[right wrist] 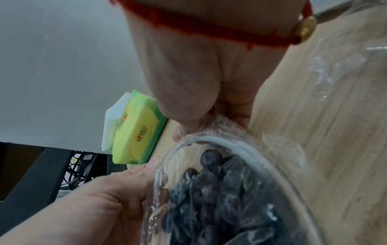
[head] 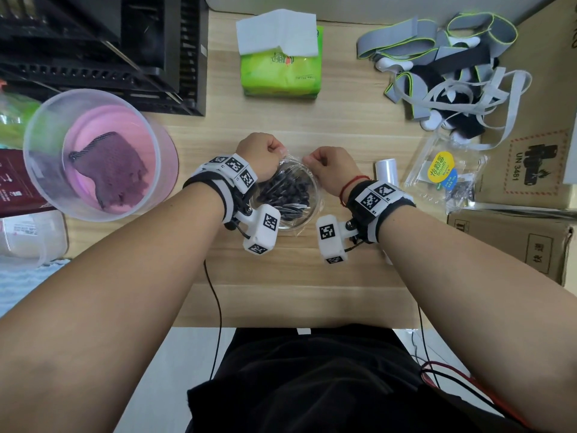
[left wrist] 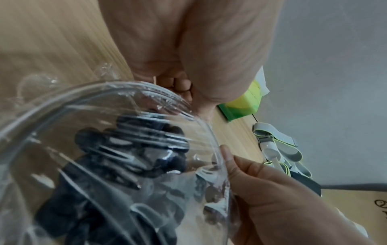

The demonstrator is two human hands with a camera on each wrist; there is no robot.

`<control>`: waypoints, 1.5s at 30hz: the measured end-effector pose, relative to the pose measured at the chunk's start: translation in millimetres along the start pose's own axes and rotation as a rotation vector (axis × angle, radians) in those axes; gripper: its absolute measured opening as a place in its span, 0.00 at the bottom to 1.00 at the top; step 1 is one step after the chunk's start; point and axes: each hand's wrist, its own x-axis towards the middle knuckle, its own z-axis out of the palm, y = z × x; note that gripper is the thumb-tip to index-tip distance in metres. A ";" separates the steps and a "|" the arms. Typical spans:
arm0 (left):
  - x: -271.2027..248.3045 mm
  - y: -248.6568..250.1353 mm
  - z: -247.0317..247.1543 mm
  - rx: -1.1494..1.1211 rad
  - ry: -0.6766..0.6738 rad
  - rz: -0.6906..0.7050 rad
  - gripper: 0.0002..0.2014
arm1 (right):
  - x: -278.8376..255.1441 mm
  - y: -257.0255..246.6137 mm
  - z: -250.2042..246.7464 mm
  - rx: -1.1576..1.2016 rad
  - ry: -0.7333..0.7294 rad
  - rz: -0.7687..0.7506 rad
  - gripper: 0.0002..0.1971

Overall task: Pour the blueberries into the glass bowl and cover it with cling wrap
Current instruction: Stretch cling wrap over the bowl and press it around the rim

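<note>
A glass bowl (head: 317,203) of blueberries (head: 287,189) stands mid-table with cling wrap (head: 293,162) stretched over it. My left hand (head: 274,150) is curled at the far-left rim and pinches the wrap's edge. My right hand (head: 315,159) pinches the wrap at the far-right rim. In the left wrist view the curled fingers (left wrist: 182,84) sit just beyond the bowl rim (left wrist: 62,102), the blueberries (left wrist: 136,149) showing under creased film. In the right wrist view bunched cling wrap (right wrist: 222,126) is gripped above the rim (right wrist: 261,154) and the blueberries (right wrist: 220,190).
A cling wrap roll (head: 387,171) and an empty clear berry box (head: 446,176) lie right of the bowl. A green tissue pack (head: 281,67) sits behind. A clear tub with a pink basin (head: 100,154) is left, black crates (head: 109,51) far left, straps (head: 446,73) and cardboard boxes (head: 515,239) right.
</note>
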 end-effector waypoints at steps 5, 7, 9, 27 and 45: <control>-2.7 -6.2 -1.6 -0.030 -0.053 0.052 0.10 | -6.3 0.5 0.2 0.061 -0.006 -0.014 0.14; -3.8 -13.2 -6.1 -0.095 -0.119 0.056 0.14 | -11.0 0.3 -1.5 0.093 0.010 -0.027 0.16; -7.3 -16.5 -11.5 -0.131 -0.183 0.025 0.21 | -15.6 -3.7 -5.2 0.106 0.015 -0.051 0.18; -14.7 -34.2 -22.3 -0.025 -0.006 0.044 0.11 | -20.3 -5.4 -10.7 0.141 -0.025 -0.061 0.11; -24.2 -48.5 -27.9 -0.103 0.056 0.103 0.08 | -21.6 -14.4 -7.8 0.057 0.119 0.016 0.12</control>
